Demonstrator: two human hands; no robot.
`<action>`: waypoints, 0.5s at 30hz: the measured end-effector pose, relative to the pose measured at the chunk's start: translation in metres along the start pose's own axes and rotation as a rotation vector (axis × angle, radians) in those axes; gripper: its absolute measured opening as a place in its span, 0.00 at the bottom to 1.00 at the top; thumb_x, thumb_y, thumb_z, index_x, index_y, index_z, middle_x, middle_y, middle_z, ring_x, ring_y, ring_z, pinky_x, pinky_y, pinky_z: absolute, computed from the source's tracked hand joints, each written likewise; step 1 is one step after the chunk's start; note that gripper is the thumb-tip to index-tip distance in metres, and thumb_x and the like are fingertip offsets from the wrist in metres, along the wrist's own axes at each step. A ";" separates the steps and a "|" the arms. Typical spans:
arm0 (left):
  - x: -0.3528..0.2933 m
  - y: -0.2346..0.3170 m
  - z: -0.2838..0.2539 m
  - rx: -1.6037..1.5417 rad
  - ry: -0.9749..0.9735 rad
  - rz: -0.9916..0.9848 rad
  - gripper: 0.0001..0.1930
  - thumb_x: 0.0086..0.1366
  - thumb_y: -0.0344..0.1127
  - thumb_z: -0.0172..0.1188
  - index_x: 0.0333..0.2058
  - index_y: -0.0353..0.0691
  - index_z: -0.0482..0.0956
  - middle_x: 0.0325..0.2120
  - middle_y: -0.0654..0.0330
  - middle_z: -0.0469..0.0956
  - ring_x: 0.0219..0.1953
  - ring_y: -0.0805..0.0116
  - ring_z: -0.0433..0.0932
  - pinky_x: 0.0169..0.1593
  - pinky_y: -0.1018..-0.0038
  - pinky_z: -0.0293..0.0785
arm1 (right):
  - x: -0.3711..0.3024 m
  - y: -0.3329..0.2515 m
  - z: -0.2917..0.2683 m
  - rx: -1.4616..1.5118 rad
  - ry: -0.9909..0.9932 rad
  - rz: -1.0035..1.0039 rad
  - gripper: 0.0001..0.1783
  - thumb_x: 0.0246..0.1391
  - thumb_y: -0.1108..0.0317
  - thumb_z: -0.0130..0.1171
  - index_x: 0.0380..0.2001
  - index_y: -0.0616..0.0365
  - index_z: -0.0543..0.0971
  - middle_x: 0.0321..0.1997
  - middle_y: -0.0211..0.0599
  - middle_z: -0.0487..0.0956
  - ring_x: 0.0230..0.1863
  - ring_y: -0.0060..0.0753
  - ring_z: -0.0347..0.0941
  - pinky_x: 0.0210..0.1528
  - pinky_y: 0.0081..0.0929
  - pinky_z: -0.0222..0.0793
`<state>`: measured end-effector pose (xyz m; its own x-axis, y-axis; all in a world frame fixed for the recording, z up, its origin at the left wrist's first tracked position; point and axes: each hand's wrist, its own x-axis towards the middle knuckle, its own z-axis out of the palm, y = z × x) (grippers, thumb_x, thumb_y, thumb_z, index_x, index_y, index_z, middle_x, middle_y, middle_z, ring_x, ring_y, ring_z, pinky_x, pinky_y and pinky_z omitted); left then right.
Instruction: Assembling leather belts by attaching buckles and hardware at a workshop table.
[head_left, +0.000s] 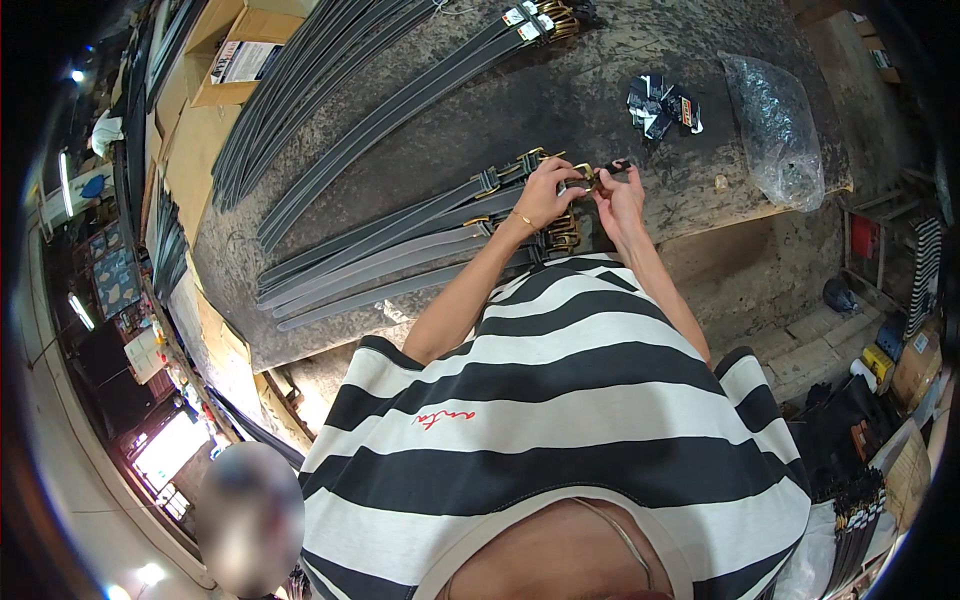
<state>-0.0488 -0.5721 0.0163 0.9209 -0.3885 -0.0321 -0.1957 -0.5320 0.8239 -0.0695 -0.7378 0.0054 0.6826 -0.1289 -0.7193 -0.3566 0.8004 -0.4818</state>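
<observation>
My left hand and my right hand meet near the table's front edge, fingers closed around a belt buckle with a gold-coloured frame. A small dark piece sticks out by my right fingertips; I cannot make out whether it is a tag or a belt end. Under and beside my left hand lies a row of dark and grey belts, their gold buckles toward me and their tips pointing left. The belt part behind the held buckle is hidden by my fingers.
Farther back, a bundle of belts with white tags lies beside a larger belt pile. Small black cards and a clear plastic bag rest on the worn table. A cardboard box stands at far left.
</observation>
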 end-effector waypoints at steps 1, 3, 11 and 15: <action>-0.001 0.000 0.000 -0.018 -0.004 -0.014 0.15 0.54 0.36 0.72 0.39 0.37 0.85 0.44 0.52 0.79 0.47 0.52 0.79 0.48 0.64 0.76 | 0.001 0.000 0.000 -0.001 -0.001 0.000 0.15 0.60 0.82 0.56 0.46 0.51 0.69 0.38 0.41 0.80 0.38 0.31 0.76 0.39 0.29 0.70; 0.000 0.001 0.001 -0.022 0.009 -0.004 0.15 0.54 0.36 0.72 0.39 0.37 0.85 0.44 0.52 0.79 0.46 0.52 0.79 0.47 0.64 0.76 | 0.001 0.001 -0.001 0.060 -0.004 0.013 0.14 0.61 0.82 0.56 0.43 0.50 0.69 0.39 0.41 0.80 0.38 0.31 0.76 0.38 0.29 0.69; 0.000 0.005 0.004 -0.031 0.045 0.020 0.15 0.54 0.36 0.72 0.39 0.36 0.84 0.42 0.52 0.79 0.44 0.52 0.79 0.46 0.64 0.75 | 0.006 0.004 -0.003 -0.074 -0.029 -0.104 0.13 0.60 0.83 0.57 0.41 0.52 0.70 0.38 0.41 0.80 0.38 0.31 0.77 0.38 0.28 0.71; 0.004 0.017 0.005 0.006 0.092 -0.008 0.15 0.57 0.39 0.70 0.39 0.35 0.84 0.38 0.52 0.78 0.44 0.53 0.76 0.49 0.63 0.73 | -0.005 -0.008 0.011 -0.109 -0.072 -0.110 0.14 0.60 0.82 0.58 0.47 0.58 0.71 0.37 0.39 0.80 0.39 0.30 0.77 0.41 0.26 0.73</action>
<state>-0.0503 -0.5861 0.0273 0.9494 -0.3137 0.0136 -0.1901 -0.5397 0.8201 -0.0629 -0.7371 0.0182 0.7639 -0.1668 -0.6234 -0.3415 0.7152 -0.6099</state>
